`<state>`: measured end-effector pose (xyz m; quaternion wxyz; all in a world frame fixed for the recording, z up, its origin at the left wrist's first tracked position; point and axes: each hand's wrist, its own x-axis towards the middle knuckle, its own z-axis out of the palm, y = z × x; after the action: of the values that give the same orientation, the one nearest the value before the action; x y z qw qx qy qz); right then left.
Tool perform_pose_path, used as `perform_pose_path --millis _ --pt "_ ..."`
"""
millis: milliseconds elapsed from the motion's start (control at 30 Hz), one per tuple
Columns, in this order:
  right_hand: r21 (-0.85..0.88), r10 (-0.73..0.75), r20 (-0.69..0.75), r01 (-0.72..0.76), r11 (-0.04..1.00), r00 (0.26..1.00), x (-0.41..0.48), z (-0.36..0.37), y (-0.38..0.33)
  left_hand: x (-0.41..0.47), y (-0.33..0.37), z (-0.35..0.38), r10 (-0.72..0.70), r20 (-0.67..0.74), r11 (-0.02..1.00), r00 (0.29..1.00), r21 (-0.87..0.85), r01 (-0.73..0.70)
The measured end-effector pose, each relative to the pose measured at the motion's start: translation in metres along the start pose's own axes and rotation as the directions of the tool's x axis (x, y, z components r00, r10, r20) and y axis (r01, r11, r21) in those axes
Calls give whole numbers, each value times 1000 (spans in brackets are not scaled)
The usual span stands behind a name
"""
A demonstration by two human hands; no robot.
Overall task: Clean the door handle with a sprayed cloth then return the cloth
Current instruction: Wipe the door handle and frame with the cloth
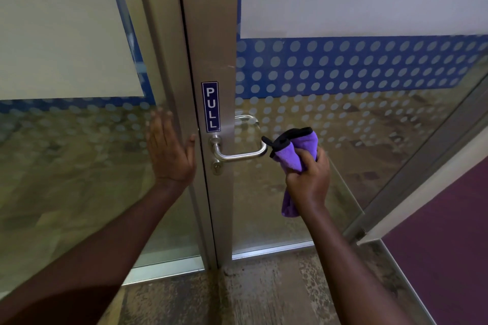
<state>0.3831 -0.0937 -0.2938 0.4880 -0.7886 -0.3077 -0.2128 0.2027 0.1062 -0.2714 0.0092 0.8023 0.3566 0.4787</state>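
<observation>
A steel lever door handle (237,155) juts from the metal door frame (211,34), below a blue PULL sticker (210,106). My right hand (310,177) grips a purple cloth with a black edge (293,150). The cloth's tip hangs just right of the handle's bent end, very close to it; I cannot tell if they touch. A tail of the cloth dangles below my fist. My left hand (169,152) lies flat, fingers spread, against the glass panel and frame left of the handle.
Glass door panels (343,113) with a blue dotted band stand on both sides. A keyhole (217,166) sits under the handle. A second glass panel angles away at the right (422,166). Speckled floor (264,298) lies below.
</observation>
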Motion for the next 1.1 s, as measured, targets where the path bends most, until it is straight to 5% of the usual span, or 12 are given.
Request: perform_pose_path --millis 167,300,400,500,567,733,967,1100 --pt "213 170 -51 -155 965 984 -9 -5 8 -70 15 5 -21 251 999 968 -40 32" --pt "408 372 9 -343 846 928 -19 -10 21 -106 22 14 -8 553 987 833 -130 96" --pt "478 448 66 -422 770 891 -39 -11 29 -122 27 28 -24 776 962 631 -153 224" --pt "523 501 115 -480 704 858 -60 -11 35 -132 38 38 51 944 896 326 -187 401" --pt "546 517 150 -506 668 843 -71 -11 38 -138 48 42 97 964 880 248 -200 432" --pt "544 521 199 -536 646 830 -87 -15 41 -146 72 46 124 965 820 230 -230 525" --pt "582 497 237 -532 615 835 -93 -23 51 -142 85 52 95 902 819 421 -311 482" --pt "624 546 232 -554 551 805 -96 -25 57 -144 92 52 106 894 777 434 -347 525"
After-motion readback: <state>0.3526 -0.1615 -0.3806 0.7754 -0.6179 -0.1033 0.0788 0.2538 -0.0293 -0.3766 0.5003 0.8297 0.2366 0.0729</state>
